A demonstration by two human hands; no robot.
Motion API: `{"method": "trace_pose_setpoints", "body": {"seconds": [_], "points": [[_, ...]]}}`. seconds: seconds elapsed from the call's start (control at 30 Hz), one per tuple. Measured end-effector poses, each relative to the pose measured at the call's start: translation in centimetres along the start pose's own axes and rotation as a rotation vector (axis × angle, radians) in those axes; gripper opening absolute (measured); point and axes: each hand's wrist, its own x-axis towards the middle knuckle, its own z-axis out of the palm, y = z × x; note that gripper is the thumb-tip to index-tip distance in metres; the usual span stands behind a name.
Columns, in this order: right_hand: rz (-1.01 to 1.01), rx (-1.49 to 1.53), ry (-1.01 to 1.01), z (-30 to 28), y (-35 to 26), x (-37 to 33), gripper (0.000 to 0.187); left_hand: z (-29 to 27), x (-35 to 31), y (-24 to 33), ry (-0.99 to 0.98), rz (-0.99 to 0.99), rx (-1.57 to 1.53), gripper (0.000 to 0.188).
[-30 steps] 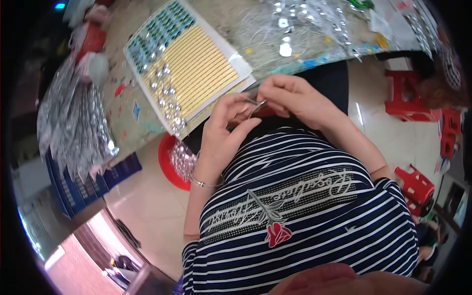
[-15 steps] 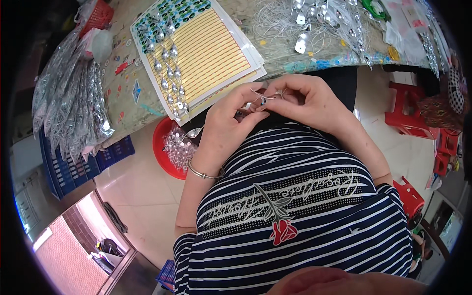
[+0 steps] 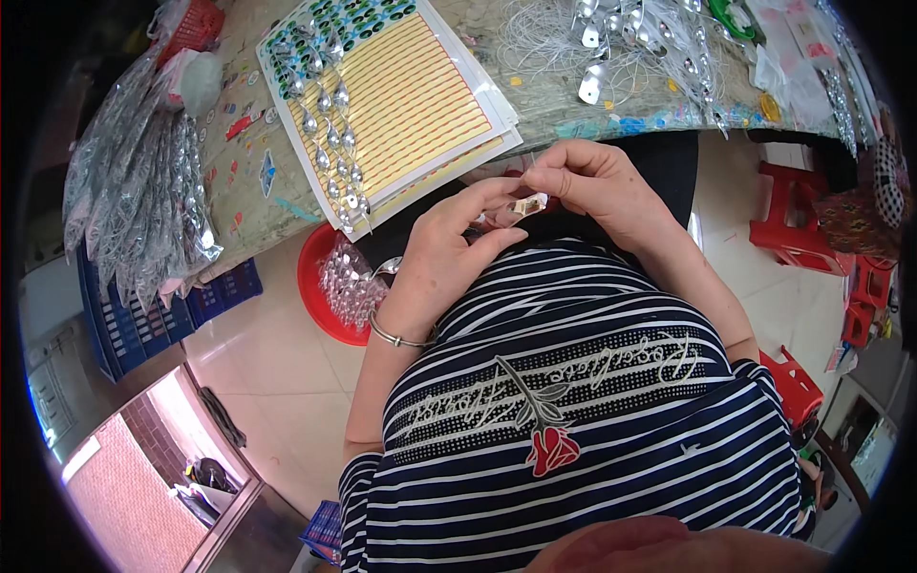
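Note:
Just beyond my striped shirt front, my two hands work close together at the table's near edge. My left hand (image 3: pixel 447 234) is closed round a shiny silver piece (image 3: pixel 528 204), whose bright end sticks out past the fingers. Thumb and forefinger of my right hand (image 3: pixel 604 189) are pinched together above that piece. A fine pale thread seems to rise from this pinch, though it is too thin to follow. By my left wrist, a red basin (image 3: pixel 308 304) holds many small clear and silvery parts (image 3: pixel 350 286).
On the table (image 3: pixel 244 143) lie yellow sticker sheets (image 3: pixel 411 91) with twisted silver strips (image 3: pixel 334 143) across them. Bundles of wrapped silver strips (image 3: pixel 143 181) hang over the left edge. White threads (image 3: pixel 540 57) lie at the back right. Red stools (image 3: pixel 798 224) stand right.
My right hand has lifted slightly away from the left and pinches higher. The silver piece in my left hand has turned and shows more of its bright face. The looped thread no longer shows.

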Motion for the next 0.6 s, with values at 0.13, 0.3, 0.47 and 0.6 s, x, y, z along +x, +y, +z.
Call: {"method": "trace_pose_setpoints", "body": {"seconds": [0.13,0.3,0.47,0.6], "points": [[-0.019,-0.004,-0.015,0.3,0.3,0.4,0.011,-0.1,-0.3,-0.9,-0.023,0.007,-0.017,0.041],[-0.004,0.030,-0.053,0.8,0.0,0.3,0.009,-0.2,0.4,0.0,-0.040,-0.089,-0.353,0.024],[0.012,0.110,-0.044,0.7,-0.3,0.4,0.010,0.5,1.1,0.9,0.008,-0.127,-0.529,0.020],[0.020,0.099,-0.075,0.7,-0.5,0.4,0.009,0.8,0.9,0.9,0.018,-0.106,-0.478,0.014]]}}
